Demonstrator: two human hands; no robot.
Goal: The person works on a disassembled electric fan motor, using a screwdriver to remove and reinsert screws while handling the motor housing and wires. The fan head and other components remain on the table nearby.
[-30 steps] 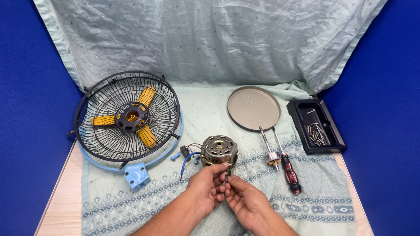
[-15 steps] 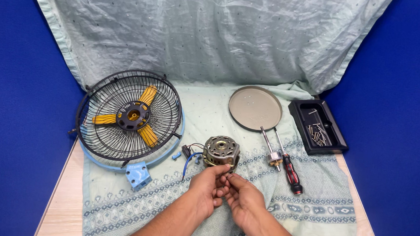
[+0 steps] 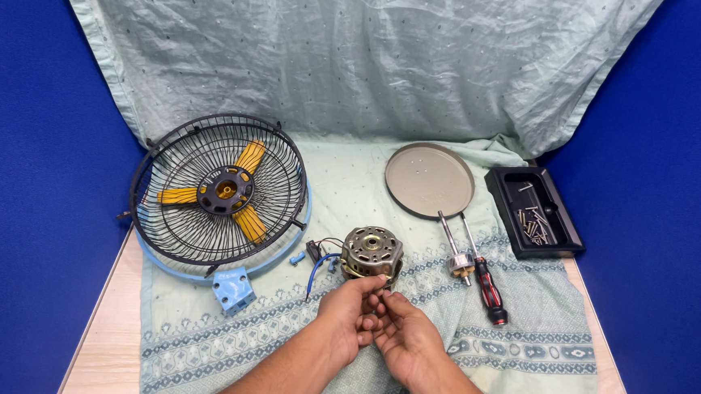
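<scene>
Two hands meet at a fan motor

Both hands, left hand (image 3: pixel 349 312) and right hand (image 3: pixel 407 338), pinch something too small to tell beside the fan motor (image 3: pixel 371 253) mid-desk. Caged fan (image 3: pixel 219 191) lies left; round plate (image 3: pixel 430 180), screwdriver (image 3: pixel 487 283) and screw tray (image 3: pixel 533 211) right.

A makeshift repair bench (image 3: pixel 102 344): cloth-draped, blue-walled, with caged fan (image 3: pixel 217 189), bare motor (image 3: pixel 372 251), screwdriver (image 3: pixel 487 282) and screw tray (image 3: pixel 534 212).

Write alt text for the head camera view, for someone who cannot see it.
Two bare hands, the left hand and right hand, meet fingertip to fingertip just in front of a small fan motor on a pale green cloth. A caged fan with yellow blades lies left; a round plate, screwdriver and black screw tray lie right.
</scene>
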